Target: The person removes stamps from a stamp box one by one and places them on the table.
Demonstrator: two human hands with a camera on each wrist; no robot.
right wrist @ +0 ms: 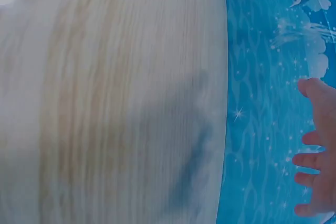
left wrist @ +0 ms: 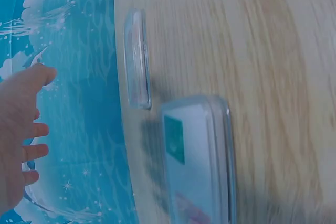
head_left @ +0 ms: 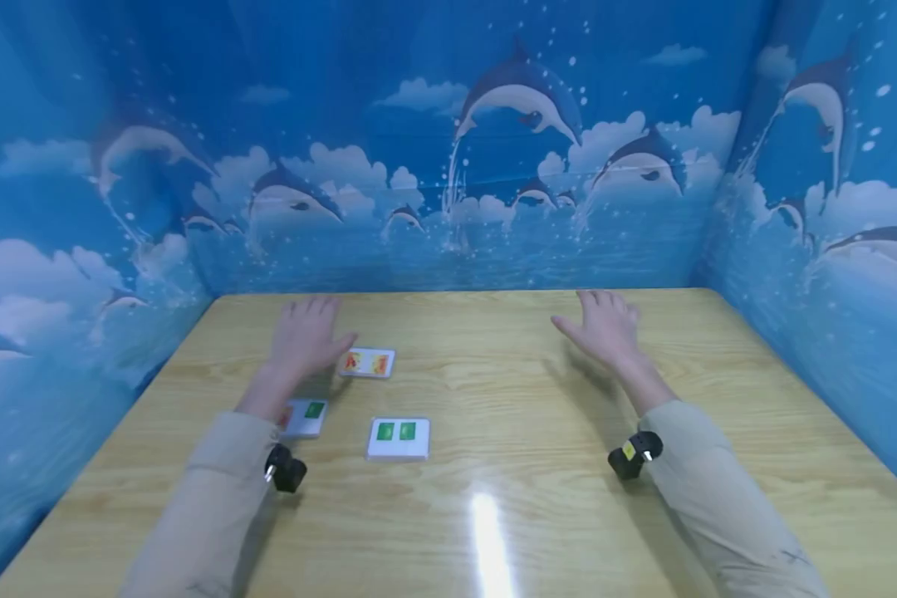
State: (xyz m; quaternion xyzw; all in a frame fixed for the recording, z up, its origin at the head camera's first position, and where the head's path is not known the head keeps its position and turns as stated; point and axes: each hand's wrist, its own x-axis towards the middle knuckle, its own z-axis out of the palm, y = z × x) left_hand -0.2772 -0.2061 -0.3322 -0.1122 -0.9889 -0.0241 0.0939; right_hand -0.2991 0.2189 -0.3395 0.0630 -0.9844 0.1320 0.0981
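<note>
My left hand (head_left: 306, 336) is held over the far left of the table, fingers spread and thumb out, with nothing in it. Just right of its thumb lies a clear-cased card (head_left: 369, 363) with two orange pictures. Below the left wrist is a second cased card (head_left: 305, 418), with one green and one reddish picture, partly hidden by the arm. A third card (head_left: 399, 438) with two green squares lies nearer the middle. My right hand (head_left: 605, 328) hovers over the far right side, fingers spread, holding nothing; its shadow falls on the table beneath.
The pale wooden table (head_left: 508, 399) is bordered by blue curtains (head_left: 448, 241) printed with dolphins, at the back and both sides. Small black cameras are strapped on both sleeved wrists. A bright light reflection (head_left: 489, 540) shows near the front.
</note>
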